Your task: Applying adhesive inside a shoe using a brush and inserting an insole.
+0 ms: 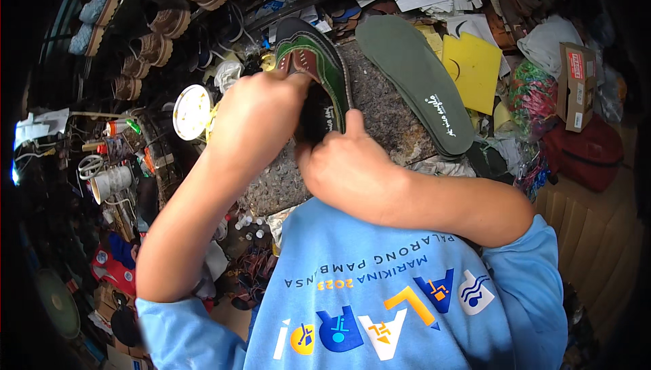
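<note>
A green, brown and black shoe [328, 60] lies toe-away on a rough dark work slab [386, 109], between my two hands. My left hand [263, 104] is closed at the shoe's opening, by the brown lacing part; its fingertips are hidden. At the heel end, my right hand [349, 166] grips the shoe, with the thumb up against the right rim and the other fingers curled below. Inside the shoe a dark insole with pale lettering shows between the hands. To the right of the shoe, dark green insoles [413, 78] lie stacked on the slab.
Yellow sheets [472, 71] and white papers lie beyond the insoles. At the left are an open round tub [192, 112] and a white cup-like container [110, 184]. Brown shoes [169, 18] line a rack at the far left. A cardboard box [576, 86] and red bag [584, 153] sit at the right.
</note>
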Demonstrator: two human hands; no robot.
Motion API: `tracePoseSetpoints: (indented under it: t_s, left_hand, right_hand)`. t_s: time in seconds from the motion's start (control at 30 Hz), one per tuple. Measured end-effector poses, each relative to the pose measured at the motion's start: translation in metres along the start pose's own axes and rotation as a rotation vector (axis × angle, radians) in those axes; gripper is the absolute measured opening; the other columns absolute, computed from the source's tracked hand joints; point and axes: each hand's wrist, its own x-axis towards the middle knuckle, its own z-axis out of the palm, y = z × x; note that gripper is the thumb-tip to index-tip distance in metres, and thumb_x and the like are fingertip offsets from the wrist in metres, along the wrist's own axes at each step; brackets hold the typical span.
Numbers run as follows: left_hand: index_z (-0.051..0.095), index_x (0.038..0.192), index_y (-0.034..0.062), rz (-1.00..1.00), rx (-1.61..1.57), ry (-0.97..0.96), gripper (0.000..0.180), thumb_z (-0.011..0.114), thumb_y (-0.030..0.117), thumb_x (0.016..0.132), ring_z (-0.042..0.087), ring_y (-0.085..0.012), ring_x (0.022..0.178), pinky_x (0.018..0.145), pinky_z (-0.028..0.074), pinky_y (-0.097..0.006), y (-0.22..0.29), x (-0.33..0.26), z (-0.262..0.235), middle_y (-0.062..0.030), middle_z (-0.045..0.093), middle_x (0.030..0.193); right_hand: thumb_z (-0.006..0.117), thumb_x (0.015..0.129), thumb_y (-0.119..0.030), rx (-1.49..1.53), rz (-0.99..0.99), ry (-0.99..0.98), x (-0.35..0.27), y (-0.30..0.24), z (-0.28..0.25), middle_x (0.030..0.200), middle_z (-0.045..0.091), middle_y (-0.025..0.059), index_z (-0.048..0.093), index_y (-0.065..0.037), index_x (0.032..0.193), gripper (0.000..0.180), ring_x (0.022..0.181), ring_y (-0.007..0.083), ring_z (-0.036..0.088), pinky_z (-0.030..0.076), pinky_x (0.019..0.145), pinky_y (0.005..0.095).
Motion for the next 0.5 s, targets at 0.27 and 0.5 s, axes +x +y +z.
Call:
tracePoseSetpoints:
  t_s: [0.27,0.5]
  left_hand:
    - [0.07,0.09,-0.0084,0.026,-0.492,-0.349,0.011,0.066,-0.004,0.081,0.07,-0.0431,0.108,0.091,0.057,-0.047,0.015,-0.011,-0.007,-0.0268,0.066,0.116]
    - [0.076,0.104,-0.0063,0.053,-0.233,-0.858,0.024,0.07,0.0,0.081,0.073,-0.0427,0.102,0.087,0.058,-0.047,0.013,0.05,0.016,-0.0262,0.075,0.106]
  right_hand:
    - [0.069,0.082,-0.011,0.074,-0.115,-0.068,0.001,0.003,-0.005,0.069,0.072,0.0054,0.076,-0.008,0.087,0.009,0.064,0.0238,0.07,0.039,0.079,0.0559]
    - [0.069,0.081,-0.011,0.048,-0.05,0.015,0.004,0.002,0.008,0.071,0.073,0.0058,0.077,-0.009,0.083,0.008,0.061,0.0252,0.07,0.039,0.073,0.0578]
